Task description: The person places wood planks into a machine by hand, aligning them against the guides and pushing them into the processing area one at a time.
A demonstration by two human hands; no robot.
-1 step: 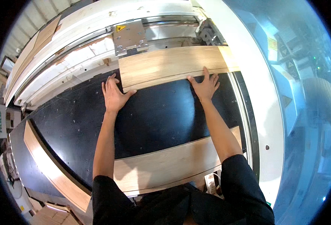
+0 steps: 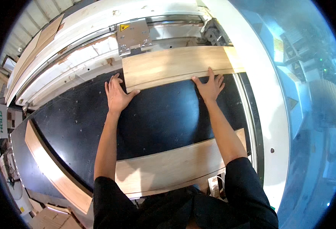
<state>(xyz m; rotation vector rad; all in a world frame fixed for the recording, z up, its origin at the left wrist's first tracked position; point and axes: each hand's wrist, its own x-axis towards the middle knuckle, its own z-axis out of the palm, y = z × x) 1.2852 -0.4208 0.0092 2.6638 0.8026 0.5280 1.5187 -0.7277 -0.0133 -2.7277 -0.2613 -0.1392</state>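
We see a long, flat, rectangular board of pale wood grain [image 2: 168, 66] lying at the far side of a smooth black worktop [image 2: 156, 118], its far left corner close by a silver metal machine plate [image 2: 133, 36]; we cannot tell whether they touch. The board looks stiff and fairly light, and its smooth face could slide easily; we would take it by its two short ends, sparing the corners from knocks. Both bare forearms reach forward, well apart. Our left hand [image 2: 116, 97] is open at the near left corner, thumb by the front edge, fingers spread beyond the short end. Our right hand [image 2: 209, 89] is open too, thumb at the front edge, index finger over the top. Neither closes around the board.
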